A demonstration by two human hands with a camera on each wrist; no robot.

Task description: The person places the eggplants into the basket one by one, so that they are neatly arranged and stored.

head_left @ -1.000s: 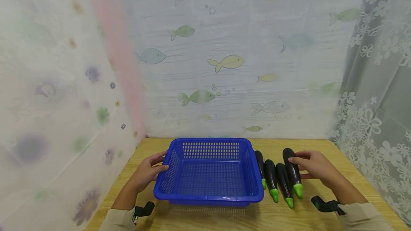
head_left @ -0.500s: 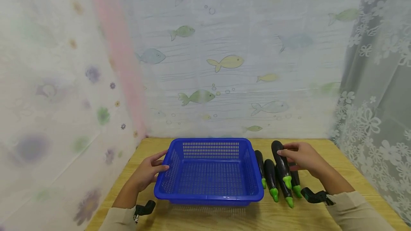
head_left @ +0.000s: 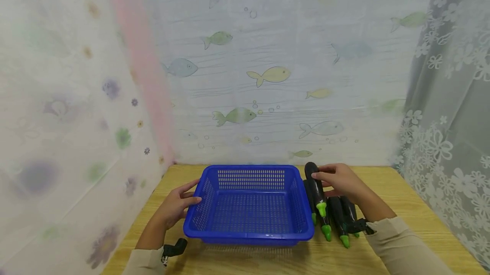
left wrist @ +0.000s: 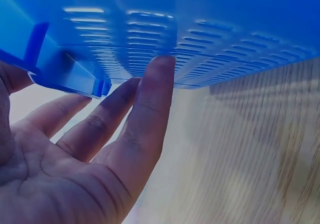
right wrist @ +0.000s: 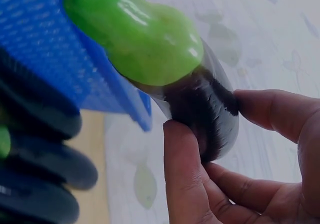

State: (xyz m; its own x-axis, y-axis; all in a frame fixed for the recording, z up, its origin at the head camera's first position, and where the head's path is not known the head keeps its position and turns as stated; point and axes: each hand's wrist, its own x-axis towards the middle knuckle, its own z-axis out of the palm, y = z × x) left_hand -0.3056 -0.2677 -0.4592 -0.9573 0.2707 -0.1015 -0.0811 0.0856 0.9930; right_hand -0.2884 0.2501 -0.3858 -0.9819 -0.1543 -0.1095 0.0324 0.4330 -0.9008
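An eggplant [head_left: 315,185], dark with a green stem end, is pinched between the thumb and fingers of my right hand [head_left: 338,180]. It hangs above the other eggplants [head_left: 337,219], right of the blue plastic basket [head_left: 249,236]. In the right wrist view the green end of the held eggplant [right wrist: 210,119] points toward the upper left. My left hand [head_left: 175,205] grips the basket's left side, thumb over the rim. From the left wrist view, its fingers [left wrist: 150,99] reach up against the slotted outer wall. No eggplant lies inside the basket.
Several eggplants lie side by side on the wooden table [head_left: 268,262], close to the basket's right side; my right wrist and its camera [head_left: 357,226] partly cover them. Fish-printed sheeting [head_left: 245,75] hangs behind the table, with a lace curtain [head_left: 440,139] at right.
My right hand has lifted the eggplant off the rightmost part of the group and carried it left, close to the basket's right rim. The left hand and basket stay in place.
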